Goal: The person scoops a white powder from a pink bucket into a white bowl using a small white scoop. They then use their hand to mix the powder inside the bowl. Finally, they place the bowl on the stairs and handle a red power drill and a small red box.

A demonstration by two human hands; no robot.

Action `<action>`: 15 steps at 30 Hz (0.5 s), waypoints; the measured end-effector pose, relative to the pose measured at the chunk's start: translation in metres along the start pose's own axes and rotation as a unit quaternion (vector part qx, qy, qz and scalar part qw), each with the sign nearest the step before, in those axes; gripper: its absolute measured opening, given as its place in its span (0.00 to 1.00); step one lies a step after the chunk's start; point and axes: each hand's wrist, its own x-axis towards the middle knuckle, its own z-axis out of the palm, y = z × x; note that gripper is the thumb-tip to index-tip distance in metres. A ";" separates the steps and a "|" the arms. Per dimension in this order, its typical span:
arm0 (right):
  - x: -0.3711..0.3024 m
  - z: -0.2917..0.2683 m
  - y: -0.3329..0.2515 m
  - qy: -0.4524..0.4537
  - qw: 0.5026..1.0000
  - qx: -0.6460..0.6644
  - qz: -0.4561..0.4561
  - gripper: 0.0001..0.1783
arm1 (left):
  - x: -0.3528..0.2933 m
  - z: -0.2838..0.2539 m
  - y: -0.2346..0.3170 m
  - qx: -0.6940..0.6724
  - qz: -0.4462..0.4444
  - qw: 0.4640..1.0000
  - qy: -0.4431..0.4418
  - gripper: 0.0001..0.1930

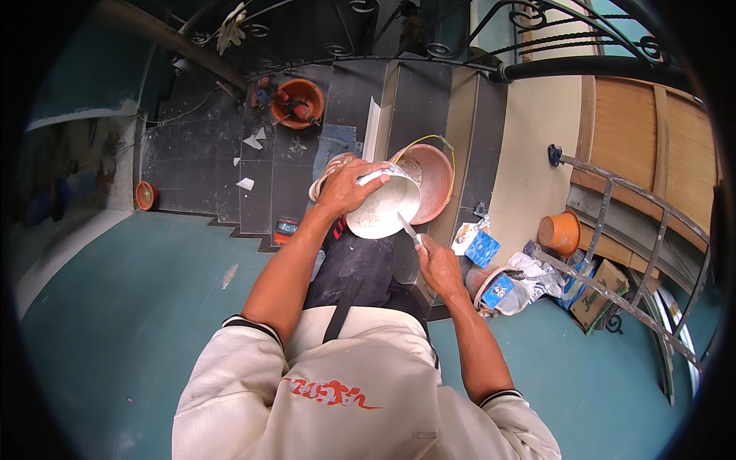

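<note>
A white round tub is tilted in front of me, its pale inside showing smears. My left hand is closed over its upper rim. In my right hand, closed round the handle, is a scraper. Its blade reaches to the tub's inner wall at the right. Just behind the tub stands a pinkish bucket with a yellow handle and residue inside; the tub hides part of it.
Dark tiled steps hold an orange bucket with a red power tool, and white shards. To the right are a metal ladder, an orange pot, a clear tub and plastic bags. A railing spans the far side.
</note>
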 end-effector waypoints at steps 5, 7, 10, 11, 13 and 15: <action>0.010 0.015 -0.005 0.081 0.995 -0.039 0.031 0.21 | 0.000 -0.001 0.003 -0.027 -0.018 0.999 -0.016 0.24; 0.006 0.031 -0.008 -0.044 0.994 0.005 0.099 0.22 | -0.003 0.002 -0.003 -0.035 -0.017 0.999 -0.006 0.25; -0.002 0.048 -0.005 0.021 0.990 0.142 0.015 0.32 | -0.010 0.010 -0.020 -0.147 0.009 0.985 0.091 0.23; -0.001 0.050 -0.003 0.034 0.983 0.180 0.014 0.34 | -0.016 0.015 -0.024 -0.194 -0.017 0.975 0.110 0.22; 0.009 0.047 0.005 0.008 0.967 0.219 0.129 0.40 | -0.029 0.020 -0.034 -0.348 -0.056 0.931 0.091 0.23; 0.026 0.040 0.014 0.002 0.932 0.320 0.168 0.40 | -0.037 0.021 -0.040 -0.485 -0.053 0.869 0.082 0.24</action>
